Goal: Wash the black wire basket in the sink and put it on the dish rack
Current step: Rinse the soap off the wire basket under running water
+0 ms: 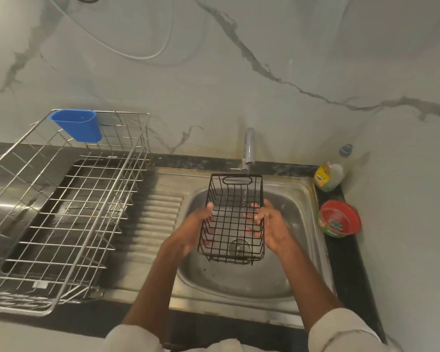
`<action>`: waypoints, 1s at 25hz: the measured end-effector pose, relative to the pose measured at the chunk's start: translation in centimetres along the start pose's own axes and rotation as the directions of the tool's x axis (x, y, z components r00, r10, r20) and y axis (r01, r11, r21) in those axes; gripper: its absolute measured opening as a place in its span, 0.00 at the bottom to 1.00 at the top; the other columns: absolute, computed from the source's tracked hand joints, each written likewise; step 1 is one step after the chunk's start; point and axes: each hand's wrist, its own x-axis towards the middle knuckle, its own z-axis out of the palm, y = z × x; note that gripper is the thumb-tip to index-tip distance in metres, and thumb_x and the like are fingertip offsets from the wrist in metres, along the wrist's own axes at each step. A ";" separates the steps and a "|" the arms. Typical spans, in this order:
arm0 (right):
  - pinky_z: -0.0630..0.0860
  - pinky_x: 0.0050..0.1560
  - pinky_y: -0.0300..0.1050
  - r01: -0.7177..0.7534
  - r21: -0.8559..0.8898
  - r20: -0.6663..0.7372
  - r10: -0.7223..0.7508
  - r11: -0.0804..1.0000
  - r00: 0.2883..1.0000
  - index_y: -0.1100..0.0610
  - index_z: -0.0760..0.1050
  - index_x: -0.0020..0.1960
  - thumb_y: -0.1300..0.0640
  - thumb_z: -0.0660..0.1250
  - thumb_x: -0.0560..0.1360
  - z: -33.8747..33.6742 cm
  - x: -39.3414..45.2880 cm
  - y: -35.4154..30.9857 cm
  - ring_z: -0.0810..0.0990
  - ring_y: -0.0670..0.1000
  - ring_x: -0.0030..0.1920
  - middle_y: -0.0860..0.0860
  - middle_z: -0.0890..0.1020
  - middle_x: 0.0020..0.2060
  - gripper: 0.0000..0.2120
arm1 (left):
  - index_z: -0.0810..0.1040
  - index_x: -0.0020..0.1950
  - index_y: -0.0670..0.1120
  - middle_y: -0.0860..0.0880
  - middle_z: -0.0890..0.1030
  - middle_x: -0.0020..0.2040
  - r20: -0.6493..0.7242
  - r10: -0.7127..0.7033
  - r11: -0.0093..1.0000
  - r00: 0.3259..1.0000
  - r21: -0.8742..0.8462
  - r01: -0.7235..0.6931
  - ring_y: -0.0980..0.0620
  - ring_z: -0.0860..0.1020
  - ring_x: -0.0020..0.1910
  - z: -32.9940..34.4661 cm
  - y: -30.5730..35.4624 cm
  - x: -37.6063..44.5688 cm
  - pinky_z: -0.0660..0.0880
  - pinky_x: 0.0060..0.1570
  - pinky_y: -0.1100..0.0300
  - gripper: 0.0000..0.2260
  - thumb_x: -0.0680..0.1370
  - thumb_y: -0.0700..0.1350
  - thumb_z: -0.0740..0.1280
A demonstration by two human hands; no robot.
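Observation:
The black wire basket (pixel 233 199) hangs over the steel sink (pixel 300 199), tilted with its open side toward me. My left hand (pixel 192 228) grips its left wall and my right hand (pixel 271 226) grips its right wall. Water runs from the grey tap (pixel 249 148) down into the basket's far end. The sink drain shows through the basket's wires. The metal wire dish rack (pixel 61 224) stands on the counter to the left of the sink, with nothing on its grid.
A blue plastic cup holder (pixel 79 124) hangs on the rack's back rim. On the black ledge right of the sink stand a dish soap bottle (pixel 329 176) and a red bowl (pixel 339 218). A ribbed drainboard (pixel 158 217) lies between rack and basin.

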 end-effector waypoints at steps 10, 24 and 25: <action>0.81 0.50 0.51 0.117 -0.231 -0.088 -0.140 0.966 0.986 0.41 0.63 0.75 0.77 0.71 0.63 -6.9 -0.1 -0.4 0.74 0.57 0.69 0.48 0.72 0.70 0.50 | 0.77 0.76 0.46 0.49 0.80 0.68 -0.002 -0.024 0.975 1.000 0.220 0.024 0.50 0.81 0.60 7.5 1.6 9.4 0.78 0.45 0.63 0.16 0.89 0.43 0.59; 0.80 0.63 0.58 0.278 -0.634 -0.125 -0.450 0.722 0.884 0.42 0.58 0.79 0.74 0.71 0.62 -4.3 2.3 0.2 0.77 0.49 0.67 0.48 0.75 0.67 0.53 | 0.85 0.66 0.51 0.53 0.88 0.56 -0.162 0.330 0.889 0.930 0.384 -0.249 0.53 0.86 0.58 4.7 2.7 13.3 0.82 0.63 0.46 0.13 0.82 0.41 0.73; 0.79 0.64 0.58 0.282 -0.644 -0.086 -0.434 0.711 0.897 0.41 0.58 0.79 0.76 0.69 0.64 -3.5 2.7 -0.3 0.76 0.49 0.68 0.48 0.75 0.67 0.52 | 0.84 0.67 0.49 0.51 0.88 0.58 -0.204 0.357 0.894 0.912 0.359 -0.269 0.53 0.85 0.59 3.9 2.1 12.2 0.82 0.64 0.46 0.15 0.82 0.38 0.72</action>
